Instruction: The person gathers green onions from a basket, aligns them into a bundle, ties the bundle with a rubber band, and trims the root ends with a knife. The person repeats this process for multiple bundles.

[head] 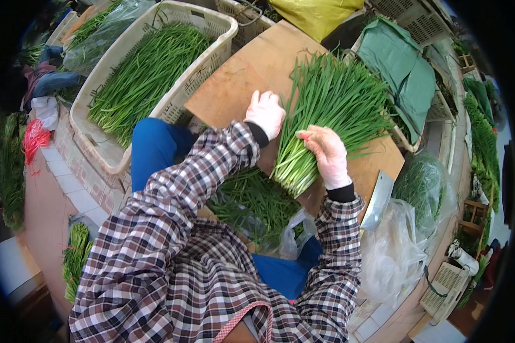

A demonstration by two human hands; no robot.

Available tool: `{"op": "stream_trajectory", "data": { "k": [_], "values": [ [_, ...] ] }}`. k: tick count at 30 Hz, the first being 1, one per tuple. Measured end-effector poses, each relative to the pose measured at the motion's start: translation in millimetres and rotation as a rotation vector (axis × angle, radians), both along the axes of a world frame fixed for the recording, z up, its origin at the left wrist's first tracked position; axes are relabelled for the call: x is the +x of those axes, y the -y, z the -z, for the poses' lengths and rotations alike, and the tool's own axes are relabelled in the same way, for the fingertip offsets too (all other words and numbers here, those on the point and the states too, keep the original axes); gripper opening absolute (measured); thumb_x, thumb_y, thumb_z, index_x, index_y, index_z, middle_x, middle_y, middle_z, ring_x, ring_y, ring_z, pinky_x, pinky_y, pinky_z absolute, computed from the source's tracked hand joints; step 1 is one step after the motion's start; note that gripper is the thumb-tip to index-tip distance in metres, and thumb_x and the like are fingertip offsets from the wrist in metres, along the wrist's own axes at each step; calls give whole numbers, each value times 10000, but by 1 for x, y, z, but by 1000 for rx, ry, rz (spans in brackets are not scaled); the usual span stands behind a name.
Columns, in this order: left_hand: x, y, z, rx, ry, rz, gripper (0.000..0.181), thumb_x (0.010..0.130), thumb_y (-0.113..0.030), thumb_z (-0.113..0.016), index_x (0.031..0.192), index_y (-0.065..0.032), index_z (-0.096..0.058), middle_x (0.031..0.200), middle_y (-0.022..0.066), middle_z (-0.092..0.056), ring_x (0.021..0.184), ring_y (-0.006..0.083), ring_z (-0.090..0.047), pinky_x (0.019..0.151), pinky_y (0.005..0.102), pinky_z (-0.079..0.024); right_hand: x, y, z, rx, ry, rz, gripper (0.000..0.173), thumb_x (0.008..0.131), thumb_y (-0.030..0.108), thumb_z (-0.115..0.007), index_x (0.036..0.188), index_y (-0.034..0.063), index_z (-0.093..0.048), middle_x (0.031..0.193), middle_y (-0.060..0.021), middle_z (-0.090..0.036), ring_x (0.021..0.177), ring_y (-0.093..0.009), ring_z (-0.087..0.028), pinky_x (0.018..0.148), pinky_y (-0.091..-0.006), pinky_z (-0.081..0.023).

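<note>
On a wooden board (244,73) lies a bundle of garlic chives (326,98), leaves fanned toward the top and pale cut ends toward me. My right hand (325,152), in a thin pale glove, rests over the stems near those ends; its grip cannot be made out, and something red shows at the fingertips. Just left of the bundle, my left hand (265,113), gloved too, is over the board with its fingers a little apart and nothing seen in it. A cleaver (377,199) lies at the board's right corner.
A white plastic crate (189,81) of chives stands at the left. Loose greens (253,201) fill a bag between my knees. Clear plastic bags (395,253) lie at the right, below a crate under a green cover (397,68). Red ties (36,139) hang at far left.
</note>
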State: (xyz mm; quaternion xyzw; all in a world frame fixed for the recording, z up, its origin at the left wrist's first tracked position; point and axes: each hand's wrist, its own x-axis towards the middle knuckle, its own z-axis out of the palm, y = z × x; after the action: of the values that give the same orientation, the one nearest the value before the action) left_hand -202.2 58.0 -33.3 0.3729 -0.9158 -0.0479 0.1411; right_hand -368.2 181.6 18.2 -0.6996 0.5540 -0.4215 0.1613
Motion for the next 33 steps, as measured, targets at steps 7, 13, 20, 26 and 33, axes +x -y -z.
{"op": "stream_trajectory", "data": {
  "k": [7, 13, 20, 26, 33],
  "values": [
    [11, -25, -9, 585, -327, -49, 136, 703, -192, -638, 738, -64, -666, 788, 137, -666, 792, 324, -650, 766, 391, -518, -5, -7, 1, -22, 66, 37, 95, 801, 48, -648, 891, 42, -677, 955, -51, -728, 982, -271, -629, 927, -377, -454],
    [-13, -67, 14, 1105, -932, -376, 141, 899, -145, -623, 814, -36, -595, 785, 0, -608, 751, 77, -544, 674, 253, -470, 2, -7, 3, -184, -29, 93, 81, 785, 47, -657, 860, 62, -630, 924, -48, -719, 978, -297, -633, 913, -414, -458],
    [-32, -47, -57, 551, -610, -220, 95, 865, -158, -591, 869, -64, -580, 778, 152, -615, 729, 310, -610, 690, 390, -500, 42, -16, -8, -351, 189, 327, 99, 805, 11, -664, 890, 55, -638, 1030, -107, -676, 1019, -298, -616, 929, -407, -472],
    [7, 2, -37, 260, -395, -23, 55, 880, -109, -564, 869, -56, -556, 789, 186, -623, 761, 383, -623, 658, 443, -499, 102, 33, 26, -221, 1023, 397, 151, 897, 51, -597, 1019, 4, -674, 1108, -98, -664, 1087, -218, -576, 992, -346, -427],
    [-13, -12, -36, 486, -423, -146, 127, 868, -152, -591, 960, -65, -593, 895, 190, -661, 882, 388, -638, 772, 451, -509, 79, 36, 19, -137, 435, 619, 218, 808, 41, -583, 991, 75, -696, 1021, -115, -678, 1051, -289, -598, 940, -375, -460]
  ]
}}
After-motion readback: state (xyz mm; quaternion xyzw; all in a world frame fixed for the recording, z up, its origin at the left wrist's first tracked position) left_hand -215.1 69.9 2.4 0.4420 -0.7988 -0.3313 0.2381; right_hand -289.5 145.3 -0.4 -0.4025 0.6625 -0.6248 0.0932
